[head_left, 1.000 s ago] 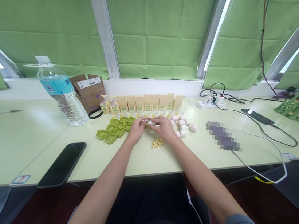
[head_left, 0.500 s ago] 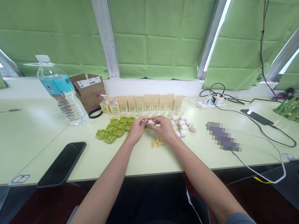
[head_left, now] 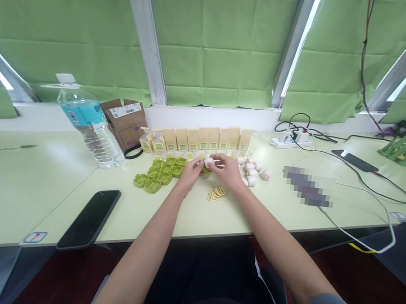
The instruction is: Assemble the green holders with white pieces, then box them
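Note:
My left hand (head_left: 192, 171) and my right hand (head_left: 227, 170) meet above the middle of the table. Fingers of both are closed round a small whitish rounded piece (head_left: 209, 162). Just beneath it, partly hidden by the fingers, a bit of a green piece (head_left: 206, 171) shows; whether it is held or lies on the table I cannot tell. Left of my hands lie several green cup-like shells (head_left: 164, 179). Several pale pink rounded pieces (head_left: 252, 172) lie to the right. A small heap of yellow strips or loops (head_left: 216, 193) is on the table below my right hand.
Behind my hands stands a row of beige boxes (head_left: 193, 140). A water bottle (head_left: 95, 130) and a cardboard box (head_left: 127, 124) are at the left, with a black phone (head_left: 89, 219) nearer. A power strip (head_left: 290, 142), cables and another phone (head_left: 355, 160) lie right.
The whitish piece has come up a little between my fingertips and shows more fully. A green piece is visible under it. The whole view has shifted slightly.

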A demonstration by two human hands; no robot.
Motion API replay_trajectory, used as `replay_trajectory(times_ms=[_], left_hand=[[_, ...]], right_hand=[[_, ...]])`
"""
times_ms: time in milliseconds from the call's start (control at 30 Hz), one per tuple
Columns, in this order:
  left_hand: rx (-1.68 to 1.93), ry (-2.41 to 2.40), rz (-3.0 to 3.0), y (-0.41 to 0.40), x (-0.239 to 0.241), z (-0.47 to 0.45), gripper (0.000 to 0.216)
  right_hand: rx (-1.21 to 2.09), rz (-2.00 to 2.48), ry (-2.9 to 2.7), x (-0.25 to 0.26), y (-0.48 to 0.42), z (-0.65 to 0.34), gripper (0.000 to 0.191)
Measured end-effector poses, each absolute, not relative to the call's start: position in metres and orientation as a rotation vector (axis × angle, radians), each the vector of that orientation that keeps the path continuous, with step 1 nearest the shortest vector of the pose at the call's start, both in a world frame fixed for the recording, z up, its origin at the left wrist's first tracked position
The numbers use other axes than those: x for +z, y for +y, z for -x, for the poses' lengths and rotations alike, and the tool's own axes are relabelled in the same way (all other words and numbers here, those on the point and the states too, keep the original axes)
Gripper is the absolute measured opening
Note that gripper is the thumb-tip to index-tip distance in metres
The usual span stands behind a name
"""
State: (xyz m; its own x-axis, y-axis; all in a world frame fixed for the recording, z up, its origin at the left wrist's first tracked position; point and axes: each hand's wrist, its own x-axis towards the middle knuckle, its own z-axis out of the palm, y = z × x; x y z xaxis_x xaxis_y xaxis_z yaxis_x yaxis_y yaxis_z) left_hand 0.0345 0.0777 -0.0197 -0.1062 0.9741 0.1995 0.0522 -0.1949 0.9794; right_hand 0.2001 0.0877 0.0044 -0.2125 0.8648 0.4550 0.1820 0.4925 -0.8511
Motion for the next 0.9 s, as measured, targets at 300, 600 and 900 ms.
replay_trajectory(times_ms=[300, 600, 900], left_hand=[[1.403, 1.220, -1.287, 0.069, -0.008, -0.036, 0.036], [1.476, 1.423, -1.533, 0.064, -0.003, -0.037, 0.030], [1.412, 1.686, -1.813, 0.058, 0.000, -0.039, 0.026]], right_hand=[[0.820, 0.845, -1.682, 0.003, 0.093, -0.203, 0.025], [0.865, 0.898, -1.687, -0.002, 0.097, -0.203, 0.020], [0.860, 0.936, -1.742, -0.004, 0.096, -0.201, 0.019]])
